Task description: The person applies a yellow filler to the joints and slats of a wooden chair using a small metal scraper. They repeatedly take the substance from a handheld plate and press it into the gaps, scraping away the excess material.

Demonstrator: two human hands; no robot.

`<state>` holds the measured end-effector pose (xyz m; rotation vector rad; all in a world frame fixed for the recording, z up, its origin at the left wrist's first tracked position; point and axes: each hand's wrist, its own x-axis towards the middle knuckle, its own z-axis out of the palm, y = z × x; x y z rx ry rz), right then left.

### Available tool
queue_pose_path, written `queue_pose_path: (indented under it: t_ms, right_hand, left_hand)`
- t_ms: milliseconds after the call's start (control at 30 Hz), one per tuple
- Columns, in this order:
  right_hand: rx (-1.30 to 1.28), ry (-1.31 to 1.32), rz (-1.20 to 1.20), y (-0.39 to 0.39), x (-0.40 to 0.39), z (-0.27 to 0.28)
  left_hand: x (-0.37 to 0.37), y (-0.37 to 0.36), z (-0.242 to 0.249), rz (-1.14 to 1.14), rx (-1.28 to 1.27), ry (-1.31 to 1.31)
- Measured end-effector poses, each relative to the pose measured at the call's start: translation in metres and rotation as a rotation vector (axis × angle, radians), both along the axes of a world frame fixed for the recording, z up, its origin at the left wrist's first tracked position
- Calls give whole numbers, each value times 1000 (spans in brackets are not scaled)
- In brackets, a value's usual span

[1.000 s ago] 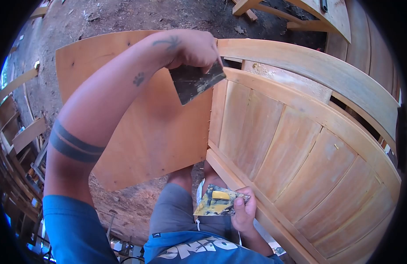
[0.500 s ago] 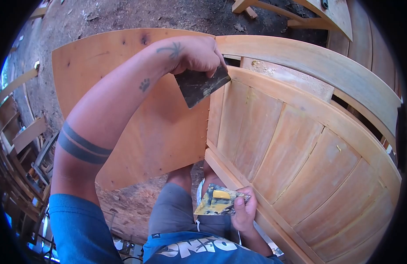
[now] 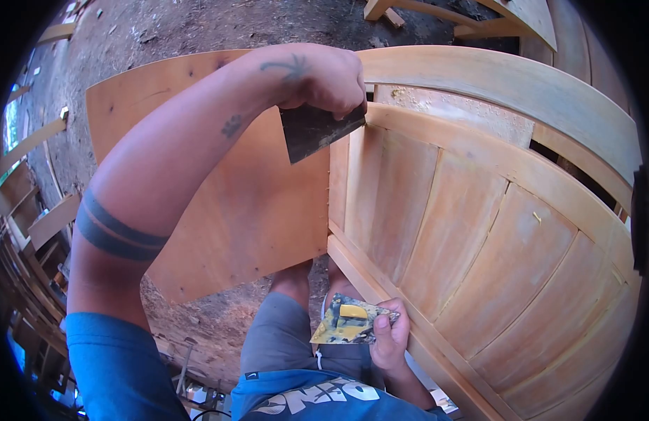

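My left hand [image 3: 333,88] reaches up and is closed on a wide dark putty knife [image 3: 314,133]. The knife's right corner is at the upper corner of the panelled wooden headboard [image 3: 472,217], where the curved top rail's inner frame meets the upright; whether it touches is hard to tell. Low in front of my body, my right hand [image 3: 390,335] grips a second, putty-smeared scraper blade [image 3: 347,323], thumb on top. A yellow dab of putty [image 3: 352,311] lies on that blade. Lines of yellow filler run along several panel joints.
A large curved plywood sheet [image 3: 233,203] stands against the headboard's left edge. The curved top rail [image 3: 500,77] arches over a gap. Wooden pieces [image 3: 50,140] lie at the left, and more furniture frames [image 3: 493,28] stand at the upper right on the dirt floor [image 3: 163,35].
My left hand has shifted slightly right and up, and the putty knife has turned a little at the corner. My right hand has stayed almost still with its blade.
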<state>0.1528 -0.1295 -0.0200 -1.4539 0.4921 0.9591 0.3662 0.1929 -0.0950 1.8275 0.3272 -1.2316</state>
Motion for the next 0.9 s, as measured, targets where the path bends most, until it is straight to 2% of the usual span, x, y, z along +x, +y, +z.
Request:
queue_pose_path:
  t_ms: [567,767,900]
  right_hand:
    - [5,-32,-13,-6,-3,-1]
    - [26,-29,-26,-5,-3,-2]
    - [24,-21,-34,-4,-3,-2]
  left_hand:
    - [0,-2,3,-25,60,-23]
    - [2,-5,17,46,21,17]
    - [0,3,10,54,-65,-27]
